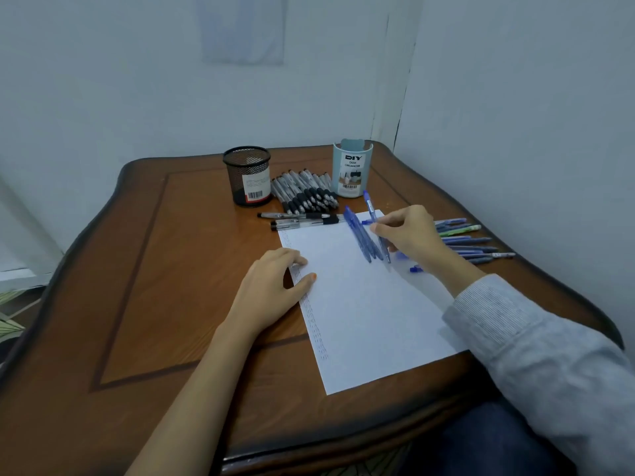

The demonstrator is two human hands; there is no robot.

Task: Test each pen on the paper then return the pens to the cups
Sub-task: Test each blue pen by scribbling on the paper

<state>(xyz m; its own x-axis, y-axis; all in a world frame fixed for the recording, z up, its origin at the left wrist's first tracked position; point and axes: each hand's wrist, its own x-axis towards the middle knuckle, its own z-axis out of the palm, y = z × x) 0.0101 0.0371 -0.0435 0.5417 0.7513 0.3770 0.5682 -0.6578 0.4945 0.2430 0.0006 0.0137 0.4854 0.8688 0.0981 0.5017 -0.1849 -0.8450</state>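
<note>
The right hand pinches a blue pen, tip down on the paper at one o'clock to test it. The left hand, fingers relaxed, steadies the sheet's nine o'clock edge. The mesh cup and blue cup stand at twelve.

Pens, paper and two cups on the bench

A blue pen tilts in the right fingers, tip down on the white paper. More blue pens lie just left of them, with black pens heaped beyond between a black mesh cup and a pale blue cup.
</note>
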